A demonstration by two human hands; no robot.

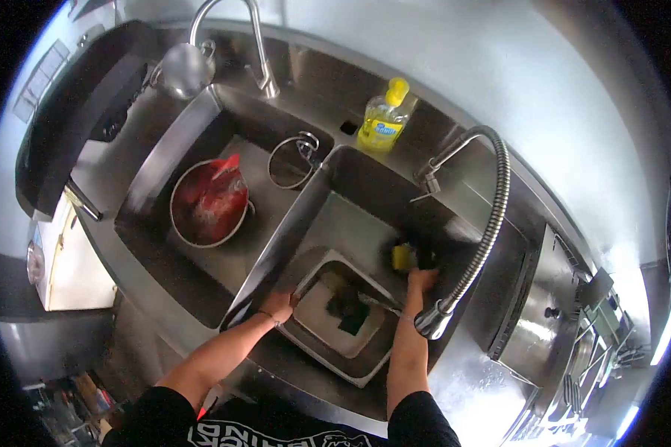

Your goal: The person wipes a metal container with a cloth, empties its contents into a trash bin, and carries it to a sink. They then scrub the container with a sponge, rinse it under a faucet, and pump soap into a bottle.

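Observation:
A rectangular metal pan [334,257] sits tilted in the right sink basin, holding murky, pale contents with a dark green scrubbing pad [355,318] and other dark bits. My left hand [278,307] is closed on the pan's left rim. On the other side, my right hand [423,280] reaches into the basin beyond the pan. Beside its fingertips is a yellow sponge [402,258], and a dark blurred shape lies around it. Those fingers are too blurred to show whether they grip the sponge.
A round pot [201,244] with red contents stands in the left basin [145,175]. Yellow dish soap [382,123] stands on the back ledge. A coiled spray hose [502,186] with its spray head [429,323] hangs near my right forearm. A curved faucet [267,82] rises behind the left basin.

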